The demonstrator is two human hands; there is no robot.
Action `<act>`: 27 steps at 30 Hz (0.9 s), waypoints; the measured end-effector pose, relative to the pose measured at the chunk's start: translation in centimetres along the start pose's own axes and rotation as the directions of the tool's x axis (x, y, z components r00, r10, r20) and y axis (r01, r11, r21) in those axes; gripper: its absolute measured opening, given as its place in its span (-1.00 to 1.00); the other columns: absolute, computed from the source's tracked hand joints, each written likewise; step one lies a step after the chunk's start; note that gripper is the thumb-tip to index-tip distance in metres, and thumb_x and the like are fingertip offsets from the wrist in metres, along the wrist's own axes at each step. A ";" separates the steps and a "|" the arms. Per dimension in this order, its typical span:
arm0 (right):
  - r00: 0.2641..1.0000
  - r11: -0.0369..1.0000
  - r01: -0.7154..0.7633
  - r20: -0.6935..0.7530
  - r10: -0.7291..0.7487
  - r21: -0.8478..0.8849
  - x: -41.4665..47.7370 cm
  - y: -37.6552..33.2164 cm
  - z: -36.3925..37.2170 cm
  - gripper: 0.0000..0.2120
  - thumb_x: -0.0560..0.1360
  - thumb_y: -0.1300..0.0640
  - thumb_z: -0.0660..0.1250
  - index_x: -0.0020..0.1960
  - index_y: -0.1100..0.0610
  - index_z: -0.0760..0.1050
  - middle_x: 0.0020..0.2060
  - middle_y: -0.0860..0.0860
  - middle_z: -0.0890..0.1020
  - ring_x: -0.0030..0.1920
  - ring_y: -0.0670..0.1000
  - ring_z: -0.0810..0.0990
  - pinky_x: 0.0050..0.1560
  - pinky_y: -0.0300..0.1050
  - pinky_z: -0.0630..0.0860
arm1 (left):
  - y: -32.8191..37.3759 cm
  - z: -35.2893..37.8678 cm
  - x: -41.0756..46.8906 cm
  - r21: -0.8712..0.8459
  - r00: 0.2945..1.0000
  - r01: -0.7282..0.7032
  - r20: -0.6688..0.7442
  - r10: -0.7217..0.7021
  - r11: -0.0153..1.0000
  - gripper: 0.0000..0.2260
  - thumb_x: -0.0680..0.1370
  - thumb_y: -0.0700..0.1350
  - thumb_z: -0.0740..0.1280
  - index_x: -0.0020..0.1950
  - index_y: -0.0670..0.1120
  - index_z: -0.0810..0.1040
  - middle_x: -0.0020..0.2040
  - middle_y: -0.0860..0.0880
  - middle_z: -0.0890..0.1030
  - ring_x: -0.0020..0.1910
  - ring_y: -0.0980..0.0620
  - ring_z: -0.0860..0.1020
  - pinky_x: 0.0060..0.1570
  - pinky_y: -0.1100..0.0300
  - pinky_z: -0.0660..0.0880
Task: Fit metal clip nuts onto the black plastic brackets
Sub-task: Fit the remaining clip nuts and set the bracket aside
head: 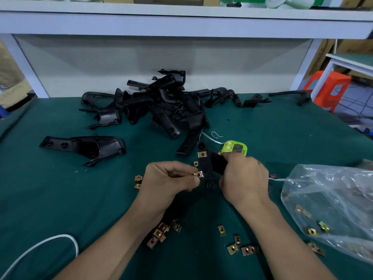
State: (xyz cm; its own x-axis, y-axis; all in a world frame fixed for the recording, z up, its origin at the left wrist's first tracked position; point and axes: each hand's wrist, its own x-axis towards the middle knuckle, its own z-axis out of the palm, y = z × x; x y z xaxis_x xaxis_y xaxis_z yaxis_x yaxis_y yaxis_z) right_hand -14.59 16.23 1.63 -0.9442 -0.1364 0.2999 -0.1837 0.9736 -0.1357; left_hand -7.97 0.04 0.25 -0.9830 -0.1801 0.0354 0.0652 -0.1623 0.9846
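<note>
A black bracket (210, 164) is gripped in the right hand (244, 178), whose fingers are curled round its lower part, so that its flat strip is steadied and presented toward the left hand (171, 176). A clip nut (198, 174) is pinched between the left thumb and forefinger, the other fingers curled in. It is held against the strip's edge on the nine o'clock side, and it is judged to be lined up for sliding on sideways until its hole meets a hole in the plastic. A fitted nut (202, 154) is already seated further along the strip, toward twelve o'clock, folded over the edge. The nuts are seen as small, square, brass-coloured folded plates with a central hole, and the bracket as matt black with round bosses. Loose nuts (159, 233) are scattered on the green tabletop (60, 199) at six o'clock of the hands, within easy reach, and more are kept in a clear bag (331, 209) at four o'clock. A pile (161, 104) of brackets is heaped at twelve o'clock, probably as stock, and a lone bracket (84, 147) is laid apart at ten o'clock. A green device (235, 147) is partly hidden behind the right hand.
</note>
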 end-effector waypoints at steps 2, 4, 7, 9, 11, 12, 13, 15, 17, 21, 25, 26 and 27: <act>1.000 0.999 -0.003 -0.010 0.003 -0.036 0.1 0.0 0.0 -0.69 0.38 0.25 0.38 0.04 -0.08 0.59 -0.27 0.00 0.61 -0.34 0.11 0.33 -0.19 -0.12 0.19 | 0.0 -0.1 0.0 -0.003 1.000 0.004 0.004 -0.004 1.000 -0.84 0.21 -0.22 0.59 -0.24 -0.12 0.76 -0.27 -0.17 0.71 -0.36 0.04 0.62 -0.30 0.27 0.56; 1.000 0.998 -0.004 -0.021 0.003 -0.067 0.2 0.0 -0.1 -0.67 0.38 0.26 0.37 0.03 -0.09 0.58 -0.32 -0.04 0.54 -0.39 0.07 0.23 -0.19 -0.11 0.17 | 0.0 -0.2 0.0 -0.006 1.000 0.014 0.013 -0.014 1.000 -0.83 0.19 -0.20 0.60 -0.25 -0.13 0.75 -0.27 -0.19 0.70 -0.38 0.04 0.60 -0.30 0.27 0.55; 0.999 0.998 0.010 -0.043 -0.013 -0.069 0.1 0.0 -0.1 -0.67 0.36 0.31 0.31 -0.02 -0.07 0.58 -0.37 -0.08 0.44 -0.46 -0.01 0.13 -0.18 -0.09 0.16 | 0.1 -0.3 0.0 0.003 0.998 0.047 0.039 -0.047 0.999 -0.81 0.19 -0.26 0.67 -0.26 -0.14 0.75 -0.28 -0.18 0.70 -0.37 0.02 0.60 -0.30 0.27 0.55; 0.998 0.998 0.024 -0.056 -0.028 -0.066 0.0 -0.1 -0.1 -0.66 0.34 0.34 0.28 -0.06 -0.05 0.58 -0.39 -0.06 0.46 -0.47 -0.03 0.12 -0.18 -0.09 0.16 | 0.2 -0.4 0.0 -0.007 0.995 0.080 0.054 -0.080 0.997 -0.83 0.22 -0.29 0.65 -0.27 -0.14 0.75 -0.29 -0.17 0.70 -0.33 0.00 0.64 -0.31 0.27 0.55; 0.998 0.997 0.032 -0.056 -0.036 -0.071 0.0 -0.2 -0.1 -0.66 0.32 0.35 0.26 -0.08 -0.02 0.58 -0.37 -0.01 0.54 -0.46 0.03 0.16 -0.18 -0.08 0.17 | 0.4 -0.4 -0.1 -0.026 0.992 0.110 0.064 -0.109 0.994 -0.82 0.19 -0.26 0.66 -0.27 -0.14 0.75 -0.29 -0.15 0.70 -0.29 -0.01 0.68 -0.33 0.27 0.55; 0.998 0.997 0.036 -0.054 -0.040 -0.072 0.0 -0.2 -0.1 -0.66 0.31 0.35 0.25 -0.08 -0.02 0.58 -0.35 0.01 0.57 -0.44 0.05 0.17 -0.18 -0.08 0.17 | 0.5 -0.4 -0.1 -0.033 0.990 0.125 0.062 -0.123 0.992 -0.84 0.19 -0.22 0.63 -0.28 -0.14 0.75 -0.29 -0.15 0.70 -0.29 -0.02 0.69 -0.34 0.27 0.55; 0.998 0.997 0.041 -0.054 -0.045 -0.071 0.0 -0.2 -0.1 -0.65 0.31 0.35 0.24 -0.08 -0.01 0.59 -0.34 0.02 0.59 -0.44 0.05 0.16 -0.18 -0.08 0.17 | 0.6 -0.4 -0.1 -0.036 0.989 0.142 0.057 -0.140 0.989 -0.85 0.18 -0.20 0.60 -0.29 -0.14 0.74 -0.30 -0.16 0.70 -0.30 -0.02 0.69 -0.35 0.27 0.54; 0.997 0.996 0.048 -0.064 -0.053 -0.070 -0.1 -0.3 0.0 -0.65 0.31 0.36 0.23 -0.09 -0.02 0.58 -0.34 0.02 0.59 -0.46 0.01 0.12 -0.19 -0.09 0.16 | 0.7 -0.4 0.0 -0.032 0.985 0.170 0.043 -0.168 0.985 -0.86 0.17 -0.21 0.58 -0.30 -0.14 0.74 -0.31 -0.18 0.69 -0.33 -0.02 0.69 -0.37 0.27 0.54; 0.995 0.996 0.056 -0.078 -0.062 -0.074 -0.2 -0.4 0.2 -0.68 0.31 0.36 0.22 -0.13 0.00 0.56 -0.37 0.01 0.58 -0.48 -0.04 0.10 -0.21 -0.09 0.15 | 0.8 -0.5 0.0 -0.015 0.981 0.190 0.035 -0.189 0.982 -0.87 0.18 -0.24 0.56 -0.31 -0.15 0.73 -0.32 -0.19 0.68 -0.35 -0.02 0.68 -0.38 0.27 0.54; 0.988 0.995 0.073 -0.129 -0.082 -0.073 -0.4 -0.8 0.4 -0.71 0.24 0.39 0.22 -0.24 0.02 0.50 -0.44 0.03 0.57 -0.51 0.02 0.12 -0.23 -0.09 0.16 | 0.7 -0.4 0.0 -0.007 0.978 0.210 0.016 -0.210 0.978 -0.78 0.14 -0.34 0.61 -0.28 -0.16 0.72 -0.32 -0.20 0.68 -0.37 -0.02 0.67 -0.40 0.26 0.55; 0.971 0.995 0.079 -0.222 -0.091 -0.064 -0.5 -1.4 0.5 -0.70 0.13 0.43 0.18 -0.37 0.04 0.40 -0.55 0.07 0.50 -0.52 0.08 0.13 -0.27 -0.11 0.17 | 0.6 -0.3 -0.2 -0.046 0.974 0.224 -0.019 -0.225 0.974 -0.63 0.21 -0.29 0.51 0.01 -0.17 0.70 -0.32 -0.17 0.68 -0.39 0.01 0.65 -0.42 0.29 0.50; 0.966 0.994 0.083 -0.240 -0.097 -0.068 -0.5 -1.5 0.5 -0.70 0.11 0.43 0.14 -0.38 0.04 0.38 -0.56 0.06 0.49 -0.53 0.07 0.12 -0.27 -0.11 0.17 | 0.7 -0.3 -0.2 -0.048 0.973 0.228 -0.019 -0.229 0.972 -0.61 0.21 -0.29 0.51 0.04 -0.15 0.70 -0.33 -0.16 0.67 -0.41 0.01 0.63 -0.44 0.30 0.46; 0.963 0.993 0.088 -0.248 -0.106 -0.079 -0.6 -1.6 0.5 -0.71 0.10 0.41 0.09 -0.39 0.04 0.38 -0.57 0.05 0.48 -0.53 0.07 0.11 -0.27 -0.11 0.17 | 0.8 -0.3 -0.2 -0.049 0.971 0.239 -0.017 -0.240 0.970 -0.60 0.22 -0.29 0.51 0.05 -0.14 0.71 -0.37 -0.14 0.63 -0.45 0.03 0.59 -0.48 0.32 0.41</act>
State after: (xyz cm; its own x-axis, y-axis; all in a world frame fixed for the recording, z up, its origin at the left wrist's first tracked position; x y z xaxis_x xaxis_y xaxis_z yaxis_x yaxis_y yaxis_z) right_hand -13.88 14.64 1.18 -0.8218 -0.1885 0.5377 -0.2443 0.9691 -0.0336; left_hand -7.65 -0.31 1.02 -0.9669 -0.1526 -0.2046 -0.1630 -0.2475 0.9551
